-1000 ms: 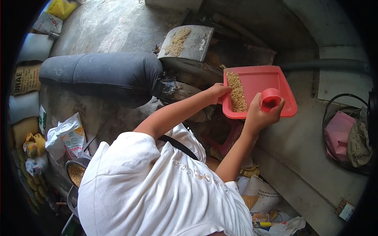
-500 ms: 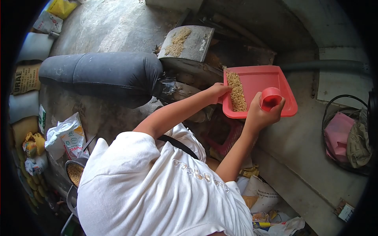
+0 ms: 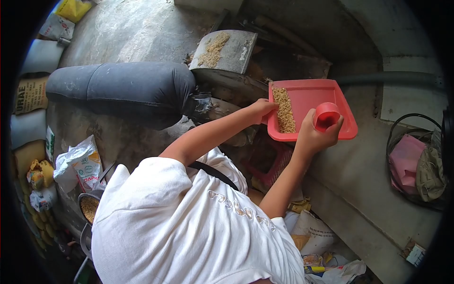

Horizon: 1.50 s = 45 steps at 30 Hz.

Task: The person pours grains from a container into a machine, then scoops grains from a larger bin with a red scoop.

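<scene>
My left hand (image 3: 265, 110) is closed on the near-left edge of a pinkish-red plastic tray (image 3: 309, 94). A band of yellowish grain (image 3: 284, 111) lies along that side of the tray. Over the tray's right part, my right hand (image 3: 318, 136) has its fingers wrapped round a short red cup (image 3: 327, 113), open end up. The cup's inside looks dark red, and I cannot make out whether it contains anything. The tray's underside and the fingertips below its rim are hidden.
A long dark stuffed sack (image 3: 123, 90) lies left of my arm. Scattered grain (image 3: 215, 49) rests on a curved concrete block (image 3: 236, 59). A container of grain (image 3: 90, 208) stands lower left, beside a plastic bag (image 3: 87, 163). A bin (image 3: 411, 165) is far right.
Almost nothing differs. The red cup and my right hand have shifted very slightly; both hands keep the same hold.
</scene>
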Available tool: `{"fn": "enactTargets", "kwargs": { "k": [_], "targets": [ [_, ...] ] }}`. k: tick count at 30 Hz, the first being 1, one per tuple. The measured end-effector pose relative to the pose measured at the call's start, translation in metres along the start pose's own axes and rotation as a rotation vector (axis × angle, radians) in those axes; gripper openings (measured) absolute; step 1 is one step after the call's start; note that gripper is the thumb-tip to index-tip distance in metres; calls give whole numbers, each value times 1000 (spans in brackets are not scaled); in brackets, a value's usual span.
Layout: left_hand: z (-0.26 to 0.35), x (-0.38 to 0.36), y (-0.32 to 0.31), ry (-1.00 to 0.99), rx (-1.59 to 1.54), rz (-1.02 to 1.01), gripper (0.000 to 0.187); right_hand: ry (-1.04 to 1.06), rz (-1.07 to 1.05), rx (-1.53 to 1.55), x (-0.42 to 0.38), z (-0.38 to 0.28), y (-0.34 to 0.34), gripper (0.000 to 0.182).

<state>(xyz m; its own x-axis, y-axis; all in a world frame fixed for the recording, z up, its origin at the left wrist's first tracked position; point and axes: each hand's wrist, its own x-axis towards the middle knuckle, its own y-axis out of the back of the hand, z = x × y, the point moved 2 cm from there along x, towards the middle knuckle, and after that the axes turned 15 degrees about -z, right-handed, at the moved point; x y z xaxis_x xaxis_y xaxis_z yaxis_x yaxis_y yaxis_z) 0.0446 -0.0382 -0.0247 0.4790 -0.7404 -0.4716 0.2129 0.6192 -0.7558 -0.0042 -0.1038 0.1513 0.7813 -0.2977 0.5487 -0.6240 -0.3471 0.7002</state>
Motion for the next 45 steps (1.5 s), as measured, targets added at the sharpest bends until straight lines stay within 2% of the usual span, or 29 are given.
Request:
{"fn": "enactTargets", "kwargs": {
  "k": [45],
  "targets": [
    [-1, -3, -4, -34, -30, -23, 23, -95, -32, -51, 0, 1, 3, 39]
  ]
}}
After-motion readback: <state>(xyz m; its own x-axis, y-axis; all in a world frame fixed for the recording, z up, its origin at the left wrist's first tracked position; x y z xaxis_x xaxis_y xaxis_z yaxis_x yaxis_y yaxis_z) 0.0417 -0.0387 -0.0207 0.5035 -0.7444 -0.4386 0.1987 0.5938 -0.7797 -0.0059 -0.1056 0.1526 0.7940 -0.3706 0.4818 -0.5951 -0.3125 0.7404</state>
